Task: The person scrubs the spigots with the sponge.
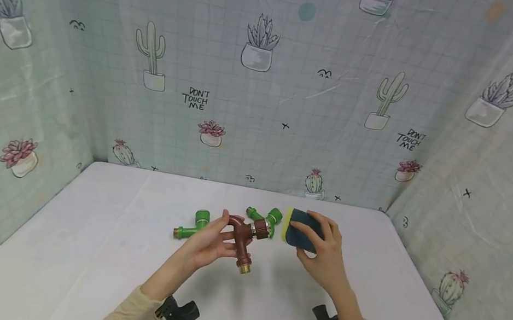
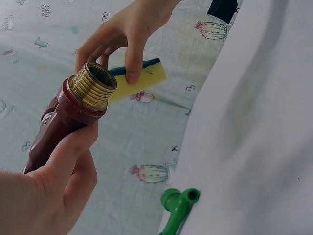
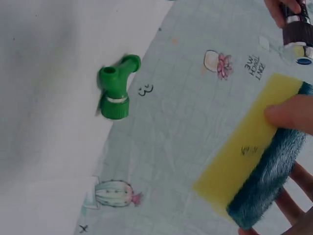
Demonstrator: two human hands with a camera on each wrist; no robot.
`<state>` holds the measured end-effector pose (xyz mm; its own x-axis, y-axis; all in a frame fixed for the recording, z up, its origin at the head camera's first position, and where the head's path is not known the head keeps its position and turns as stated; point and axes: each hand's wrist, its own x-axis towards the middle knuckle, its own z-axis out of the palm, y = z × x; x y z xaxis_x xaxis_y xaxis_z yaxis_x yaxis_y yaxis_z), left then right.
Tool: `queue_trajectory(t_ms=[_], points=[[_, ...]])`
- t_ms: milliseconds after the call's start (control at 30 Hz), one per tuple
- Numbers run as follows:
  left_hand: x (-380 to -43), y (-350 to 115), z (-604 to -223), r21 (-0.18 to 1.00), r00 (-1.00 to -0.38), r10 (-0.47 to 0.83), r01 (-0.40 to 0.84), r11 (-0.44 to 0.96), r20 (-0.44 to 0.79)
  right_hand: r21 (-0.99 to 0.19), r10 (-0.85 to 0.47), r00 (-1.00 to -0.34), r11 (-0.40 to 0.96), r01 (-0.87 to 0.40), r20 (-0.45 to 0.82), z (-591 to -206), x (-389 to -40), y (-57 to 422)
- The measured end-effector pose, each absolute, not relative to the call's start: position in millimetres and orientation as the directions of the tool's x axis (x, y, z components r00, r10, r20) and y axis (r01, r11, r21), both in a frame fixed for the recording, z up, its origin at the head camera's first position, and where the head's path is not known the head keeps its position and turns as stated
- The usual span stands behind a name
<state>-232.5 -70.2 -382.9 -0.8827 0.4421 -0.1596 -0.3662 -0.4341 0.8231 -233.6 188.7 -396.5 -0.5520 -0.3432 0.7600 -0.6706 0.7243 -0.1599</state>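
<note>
My left hand (image 1: 210, 240) grips a dark reddish-brown water tap (image 1: 241, 230) by its body, holding it above the white table. The tap's brass threaded end (image 2: 92, 88) faces up toward the left wrist camera, while in the head view it points down. To the right, my right hand (image 1: 330, 259) pinches a sponge (image 1: 302, 230), yellow on one side with a dark green scouring layer on the other. In the right wrist view the thumb presses the yellow foam (image 3: 249, 142), with other fingers behind the scouring layer (image 3: 269, 176). A gap separates sponge and tap in the head view.
Two green taps lie on the white table (image 1: 101, 236): a left one (image 1: 200, 221) beyond my left hand, and a right one (image 1: 271, 220) behind the brown tap. Black wrist devices (image 1: 181, 312) show at both wrists. A cactus-print curtain (image 1: 285, 103) surrounds the table's back and sides.
</note>
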Motion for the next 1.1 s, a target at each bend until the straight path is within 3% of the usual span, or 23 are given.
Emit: queue_trajectory(t_ms=[133, 300, 667, 900, 1100], points=[[-233, -68, -385, 0.81, -0.887, 0.434, -0.368, -0.456, -0.159, -0.355, -0.315, -0.643, 0.628, -0.692, 0.698, -400, -230, 186], [-236, -59, -393, 0.822, -0.911, 0.362, -0.357, -0.444, -0.2, -0.482, -0.301, -0.696, 0.545, -0.686, 0.652, -401, -224, 173], [-228, -51, -387, 0.867, -0.905, 0.341, -0.371, -0.333, -0.256, -0.498, -0.316, -0.726, 0.56, -0.662, 0.61, -404, -218, 164], [-226, -51, -386, 0.895, -0.928, 0.269, -0.334, -0.295, -0.257, -0.479, -0.334, -0.703, 0.546, -0.687, 0.628, -398, -210, 157], [-224, -52, -386, 0.892, -0.892, 0.386, -0.356, -0.279, -0.235, -0.437, -0.359, -0.671, 0.547, -0.714, 0.648, -395, -207, 149]])
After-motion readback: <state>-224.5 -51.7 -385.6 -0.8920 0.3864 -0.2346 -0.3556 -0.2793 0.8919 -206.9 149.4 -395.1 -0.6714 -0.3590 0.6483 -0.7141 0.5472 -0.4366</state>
